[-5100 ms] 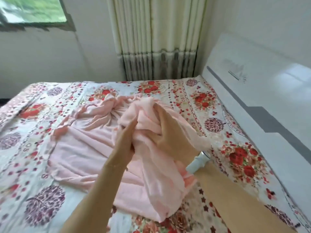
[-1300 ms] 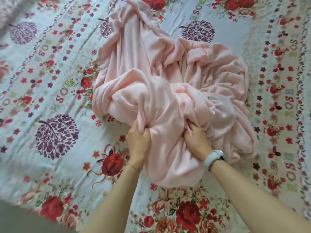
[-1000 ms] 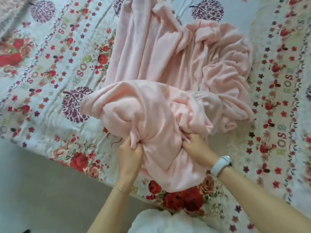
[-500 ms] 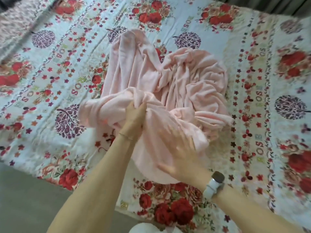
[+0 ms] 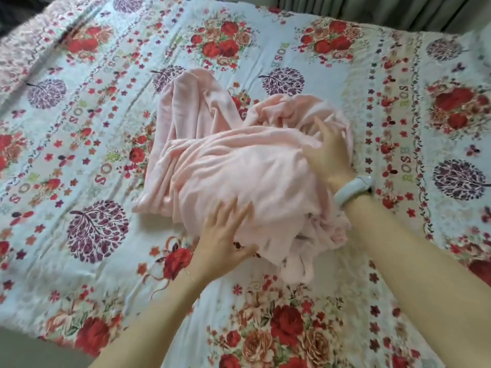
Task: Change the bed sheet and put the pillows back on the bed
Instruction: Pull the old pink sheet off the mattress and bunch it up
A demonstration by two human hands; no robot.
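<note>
While the pink sheet [image 5: 239, 166] lies bunched mid-bed on the floral sheet [image 5: 79, 181], left hand [image 5: 225, 240] and right hand [image 5: 328, 155] press it with spread fingers; gather loose folds inward before lifting.

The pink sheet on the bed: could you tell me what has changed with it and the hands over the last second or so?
Both hands let go of the bunched pink sheet. The left hand and the right hand now lie spread on it. The bundle stayed on the floral sheet.
</note>
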